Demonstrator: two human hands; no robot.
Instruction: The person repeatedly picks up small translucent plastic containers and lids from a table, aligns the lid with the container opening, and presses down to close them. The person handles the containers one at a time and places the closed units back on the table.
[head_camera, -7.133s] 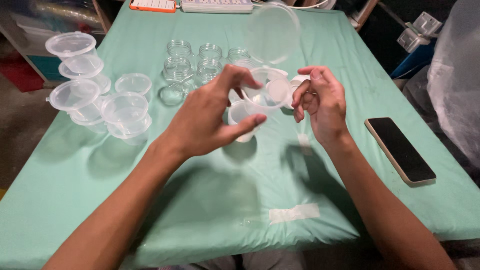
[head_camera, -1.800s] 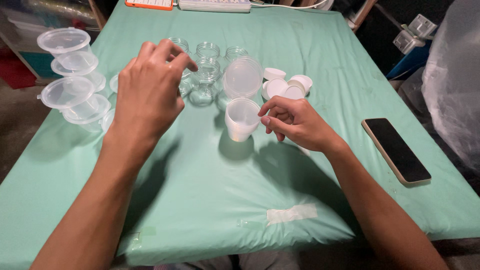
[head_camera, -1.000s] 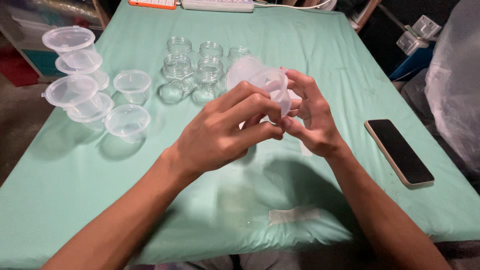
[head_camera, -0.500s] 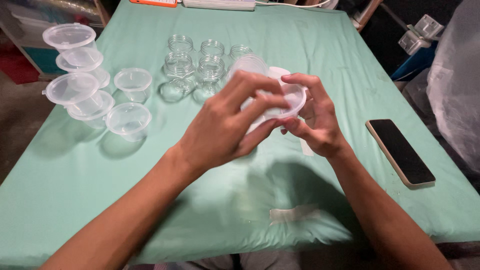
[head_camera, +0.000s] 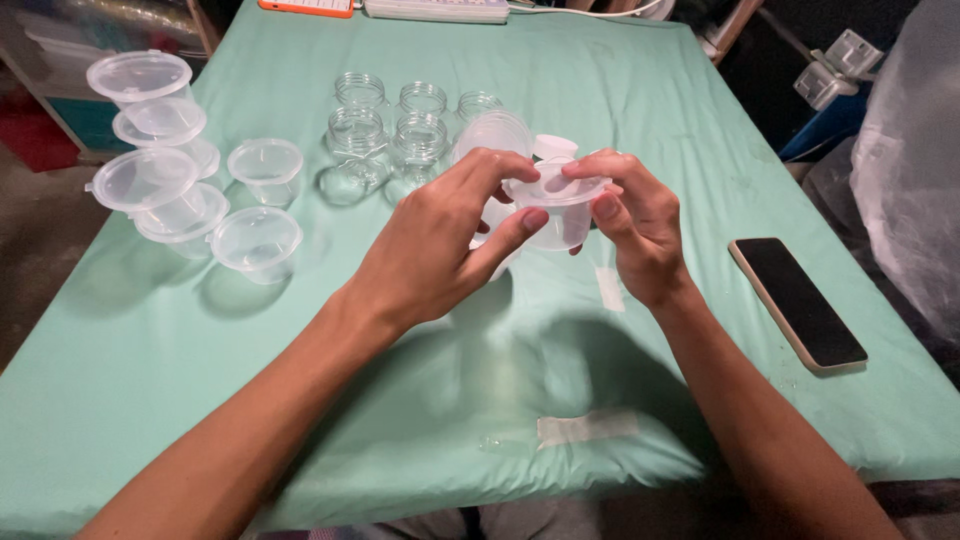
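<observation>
Gripping a small clear plastic cup (head_camera: 556, 212) above the green tablecloth (head_camera: 300, 380), the left hand (head_camera: 440, 245) and right hand (head_camera: 635, 225) are pinching its lid with curled fingers; closed lidded cups (head_camera: 170, 170) and empty jars (head_camera: 390, 130) are sitting behind.

**Screens, packages, labels**

One screen — a phone (head_camera: 797, 302), flat on the green table (head_camera: 150, 400) at right, black rectangular glass, dark. Far right edge — a translucent plastic bag (head_camera: 915, 150). No labels or signs visible.
</observation>
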